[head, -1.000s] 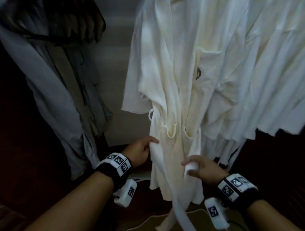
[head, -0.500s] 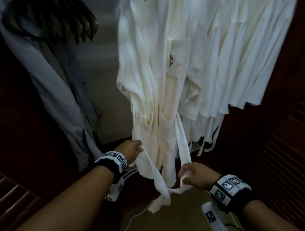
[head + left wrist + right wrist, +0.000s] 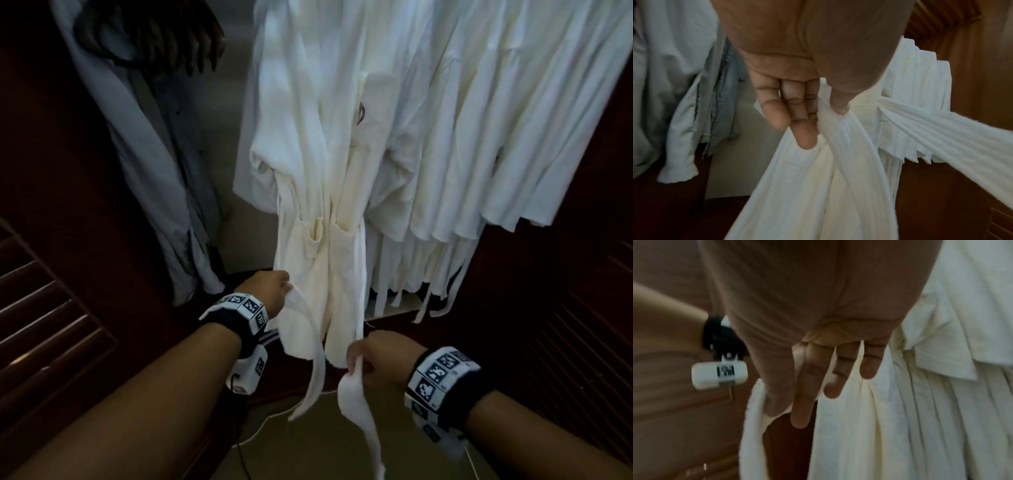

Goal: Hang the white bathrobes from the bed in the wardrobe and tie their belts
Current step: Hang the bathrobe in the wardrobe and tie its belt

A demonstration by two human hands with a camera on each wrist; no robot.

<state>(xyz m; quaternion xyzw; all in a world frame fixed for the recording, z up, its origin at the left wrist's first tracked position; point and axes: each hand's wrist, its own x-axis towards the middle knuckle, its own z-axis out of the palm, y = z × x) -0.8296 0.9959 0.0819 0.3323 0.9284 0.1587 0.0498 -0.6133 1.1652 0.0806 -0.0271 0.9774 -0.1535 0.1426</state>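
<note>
A white bathrobe (image 3: 315, 192) with a dark chest emblem hangs in the wardrobe at the front of a row of white robes. My left hand (image 3: 269, 286) pinches the left end of its belt (image 3: 310, 329) at the robe's lower left; in the left wrist view the thumb and fingers (image 3: 797, 120) clamp that belt (image 3: 851, 154). My right hand (image 3: 373, 356) grips the right belt end (image 3: 359, 401) lower, at the robe's hem, and the tail hangs down. In the right wrist view the thumb and forefinger hold the belt (image 3: 754, 402) beside the robe's skirt (image 3: 869, 426).
Several more white robes (image 3: 496, 137) hang to the right with loose belts dangling. A grey garment (image 3: 147, 154) and dark hangers (image 3: 154, 37) are on the left. Dark louvred wardrobe doors (image 3: 41, 308) flank both sides. A thin white cable (image 3: 270, 418) trails on the floor.
Both hands slid down from the robe's waist to the belt ends and pulled them apart. The right hand's belt end now hangs free below it.
</note>
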